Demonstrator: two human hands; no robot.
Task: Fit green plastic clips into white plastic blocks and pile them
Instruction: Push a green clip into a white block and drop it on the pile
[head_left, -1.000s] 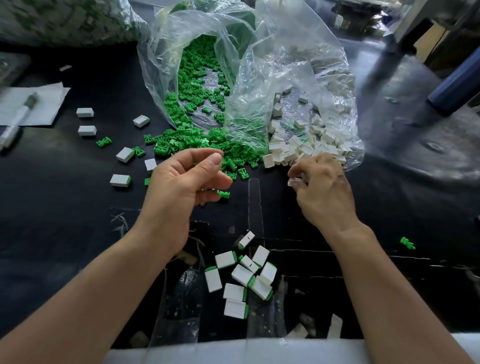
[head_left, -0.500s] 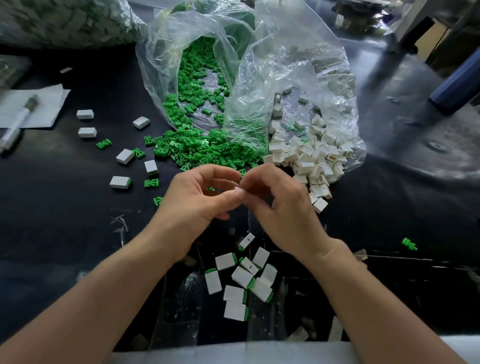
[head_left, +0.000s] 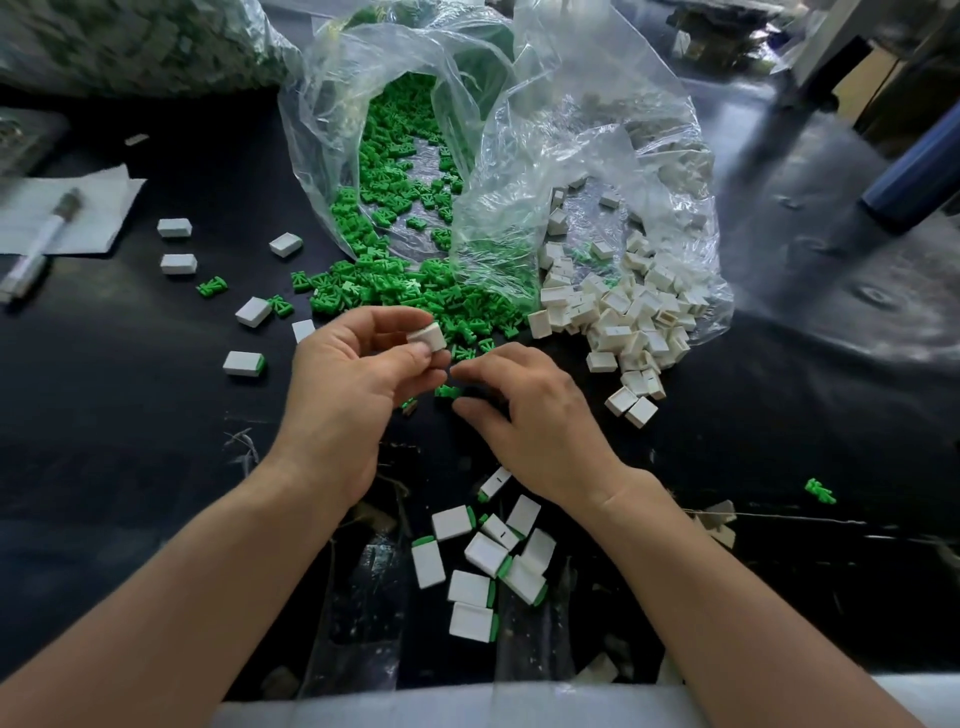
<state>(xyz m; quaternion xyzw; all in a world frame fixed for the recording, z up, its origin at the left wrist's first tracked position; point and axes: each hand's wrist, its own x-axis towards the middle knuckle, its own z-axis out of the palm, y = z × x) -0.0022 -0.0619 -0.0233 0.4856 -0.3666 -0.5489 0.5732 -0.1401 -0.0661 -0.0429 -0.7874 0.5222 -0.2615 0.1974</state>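
White block (head_left: 427, 338): pinched in the left hand (head_left: 363, 379), raised off the tabletop (head_left: 130, 441), on the near side of the clip heap (head_left: 415, 296).
Left hand: grip narrow, thumb and fingertips closed on the white block; which way its opening faces cannot be told.
Right hand (head_left: 535, 421): low over the tabletop, thumb and forefinger curled either side of one green clip (head_left: 448, 391). The grip is narrow, but I cannot tell whether it already has the clip or only brackets it.
Supplies: the clip heap spills from a clear bag (head_left: 332, 130); the block heap (head_left: 623, 317) lies at the mouth of a second bag (head_left: 597, 130) beside it.
Finished pile (head_left: 483, 566): fitted blocks with green edges, lying loose between the forearms.
Step in hand: by the look of it, fetching a clip for the held block; fitting not yet begun.
Next move: the right hand needs a sure pinch on the green clip. It then lifts and turns the clip to meet the block's opening, presses it home, and the piece goes onto the finished pile.
Risk: so small a clip may slip or enter skewed.
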